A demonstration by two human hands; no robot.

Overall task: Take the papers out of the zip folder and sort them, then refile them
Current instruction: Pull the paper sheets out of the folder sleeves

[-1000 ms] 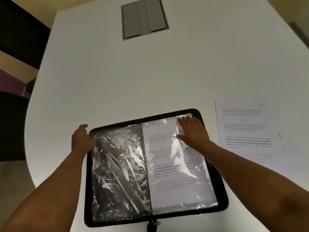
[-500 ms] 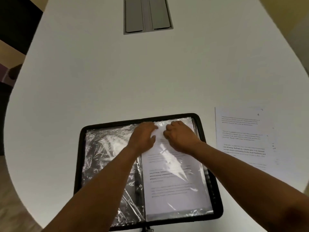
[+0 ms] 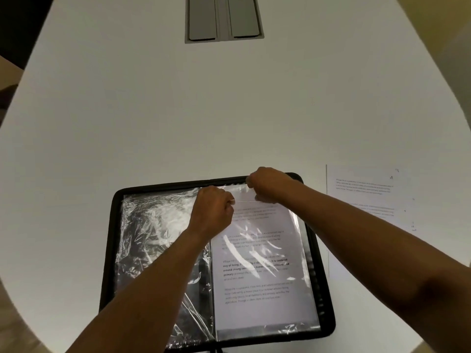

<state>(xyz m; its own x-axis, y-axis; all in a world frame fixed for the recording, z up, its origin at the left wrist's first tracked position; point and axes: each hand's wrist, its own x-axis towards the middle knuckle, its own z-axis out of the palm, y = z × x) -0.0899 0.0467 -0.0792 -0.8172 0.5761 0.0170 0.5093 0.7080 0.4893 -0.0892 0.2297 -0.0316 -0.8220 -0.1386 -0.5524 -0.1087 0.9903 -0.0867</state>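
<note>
Zip folder (image 3: 319,289) lay open flat on the white bench (image 3: 153,123), near edge, black border all round. Left half held empty, crinkled clear sleeves (image 3: 153,230). Right half held a printed page (image 3: 257,296) inside a clear sleeve (image 3: 298,225), text readable through glare.

Your left hand (image 3: 212,212) sat at the top of the folder near the spine, fingers curled shut and pinching the top edge of that right-hand sleeve. Your right hand (image 3: 267,184) was at the folder's top edge just beside the left one, fingers also closed, pinching at the same sleeve opening; whether you gripped plastic only or the page's top edge too, I cannot tell. The two hands were near each other, not touching, with a thin bright line of sleeve edge stretched between them.

The page was still in the sleeve, its top edge at the hands. Both forearms crossed over the folder, the left one covering part of the empty sleeves.

A loose stack of printed papers (image 3: 367,212) lay flat on the bench to the right of the folder, just beside it and not touching. A grey hatch panel (image 3: 224,19) was set in the bench at the far side, well apart from the folder.
</note>
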